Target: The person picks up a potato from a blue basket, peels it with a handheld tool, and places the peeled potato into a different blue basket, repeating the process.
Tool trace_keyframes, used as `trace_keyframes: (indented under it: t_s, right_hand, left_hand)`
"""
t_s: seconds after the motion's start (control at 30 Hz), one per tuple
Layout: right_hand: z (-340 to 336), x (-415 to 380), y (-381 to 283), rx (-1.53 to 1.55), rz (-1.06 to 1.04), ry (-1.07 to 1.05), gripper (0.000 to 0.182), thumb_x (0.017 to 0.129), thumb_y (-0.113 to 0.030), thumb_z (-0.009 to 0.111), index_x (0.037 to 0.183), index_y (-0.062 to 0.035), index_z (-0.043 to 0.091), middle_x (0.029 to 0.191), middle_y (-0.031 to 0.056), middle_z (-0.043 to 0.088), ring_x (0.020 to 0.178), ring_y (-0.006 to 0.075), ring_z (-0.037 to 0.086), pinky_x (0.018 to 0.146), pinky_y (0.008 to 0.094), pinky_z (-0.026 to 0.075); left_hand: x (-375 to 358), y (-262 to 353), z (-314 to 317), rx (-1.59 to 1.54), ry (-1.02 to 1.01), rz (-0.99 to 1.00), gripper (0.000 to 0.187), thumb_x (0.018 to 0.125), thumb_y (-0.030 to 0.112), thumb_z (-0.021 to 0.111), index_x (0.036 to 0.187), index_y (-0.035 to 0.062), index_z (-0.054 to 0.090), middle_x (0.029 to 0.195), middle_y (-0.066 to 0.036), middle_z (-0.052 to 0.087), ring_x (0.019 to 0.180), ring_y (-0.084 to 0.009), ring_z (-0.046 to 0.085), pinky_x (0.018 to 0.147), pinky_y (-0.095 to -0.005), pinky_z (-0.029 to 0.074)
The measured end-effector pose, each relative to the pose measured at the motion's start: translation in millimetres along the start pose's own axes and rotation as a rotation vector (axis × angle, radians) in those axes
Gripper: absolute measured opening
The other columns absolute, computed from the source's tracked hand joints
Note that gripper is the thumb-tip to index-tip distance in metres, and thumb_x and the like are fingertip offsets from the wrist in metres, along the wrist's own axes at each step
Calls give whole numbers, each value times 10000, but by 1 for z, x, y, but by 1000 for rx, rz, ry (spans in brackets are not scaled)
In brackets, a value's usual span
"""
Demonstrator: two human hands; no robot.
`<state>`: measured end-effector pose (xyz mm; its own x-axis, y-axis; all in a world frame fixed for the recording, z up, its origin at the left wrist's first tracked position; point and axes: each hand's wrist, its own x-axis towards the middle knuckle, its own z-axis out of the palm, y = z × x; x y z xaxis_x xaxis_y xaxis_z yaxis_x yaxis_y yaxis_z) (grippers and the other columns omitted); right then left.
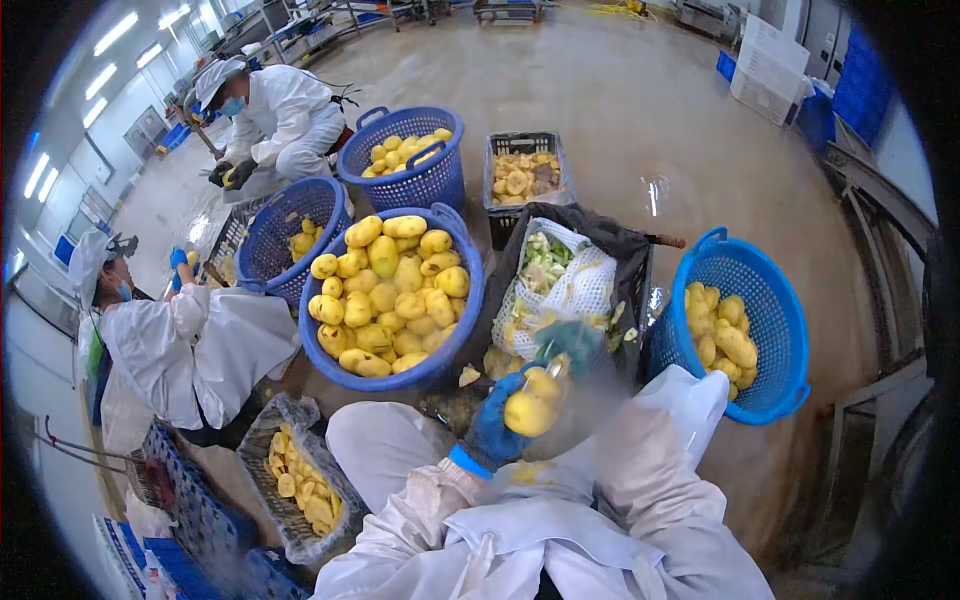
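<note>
My left hand [492, 430], in a blue glove, is wrapped round a peeled yellow potato [530, 412] above my lap. Just beyond it, my right hand [572, 348], in a dark green glove, is smeared by motion, and whatever it holds is too blurred to make out. Beneath and behind the hands, a black-lined crate [640, 270] holds a white mesh bag [585, 285] with green and white scraps. A large blue basket [470, 340] heaped with peeled potatoes stands to the left of the crate.
A blue basket [790, 330] with some potatoes stands at the right. A lined crate [262, 425] of cut pieces is at the lower left. Further baskets and a black crate [500, 222] stand beyond. Two co-workers in white, one crouching [290, 110], one seated [160, 340], are at the left.
</note>
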<state>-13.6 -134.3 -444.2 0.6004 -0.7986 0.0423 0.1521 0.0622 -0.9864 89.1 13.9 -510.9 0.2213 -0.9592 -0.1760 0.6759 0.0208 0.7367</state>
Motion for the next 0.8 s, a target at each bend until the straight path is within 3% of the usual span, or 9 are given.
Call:
trace_keyframes:
  t_s: [0.13,0.2,0.3,0.43,0.5,0.57,0.67,0.73,0.8]
  right_hand:
    - [-30,17,-3,-39,-185,179,256,940,-240,530,974,-13,642,860,77,658,748,158,618,732,310,509]
    - [-19,8,10,239,-153,32,255,944,-220,503,984,-8,640,864,80,658,758,157,618,749,299,501]
    - [1,-9,20,49,-57,-58,267,940,-222,511,991,8,638,845,66,668,744,148,617,731,289,488]
    - [-38,22,19,121,-15,332,196,913,-171,540,914,-16,661,786,70,664,723,149,623,690,279,487]
    - [-34,9,-10,146,-39,315,197,915,-166,533,921,-18,663,791,77,666,730,158,627,687,283,490]
    - [-9,-11,-27,-161,-144,113,206,911,-175,536,933,-16,666,778,78,660,731,162,629,687,282,492]
    - [0,-8,17,-294,-277,-107,186,862,-152,564,942,-9,652,793,84,647,723,164,629,690,291,492]
    - [-20,9,38,-158,-228,-172,210,769,-104,613,950,2,621,825,101,621,717,171,627,683,310,491]
    - [-40,16,29,-49,-30,69,257,759,-33,598,1017,-30,603,920,108,599,765,188,631,691,313,498]
  left_hand:
    - [-10,31,27,-346,-38,-170,435,942,328,482,1319,111,458,1255,-130,537,1148,-273,534,1002,-471,421]
    - [-9,20,19,-131,-37,-69,441,933,306,509,1317,99,447,1257,-132,535,1144,-266,536,994,-464,430]
    - [-2,-4,-5,212,-50,72,457,919,275,551,1315,80,431,1261,-135,532,1138,-254,540,983,-453,442]
    - [-4,13,-6,828,-85,541,521,885,225,619,1331,67,399,1252,-131,531,1116,-249,555,970,-429,455]
    - [-14,36,22,518,-105,417,582,860,187,654,1355,66,372,1251,-125,526,1109,-249,559,965,-406,458]
    - [-21,57,50,-455,-103,-198,654,835,141,681,1386,63,337,1262,-120,514,1112,-246,555,960,-377,458]
    - [-22,33,22,243,-180,-105,745,841,119,661,1449,25,242,1300,-98,452,1164,-184,479,980,-321,410]
    - [-29,37,28,299,-143,-108,784,827,136,681,1457,24,228,1297,-87,450,1157,-161,464,972,-304,405]
    - [-31,47,36,389,-193,-54,831,803,168,714,1459,19,226,1310,-85,446,1161,-158,457,972,-307,400]
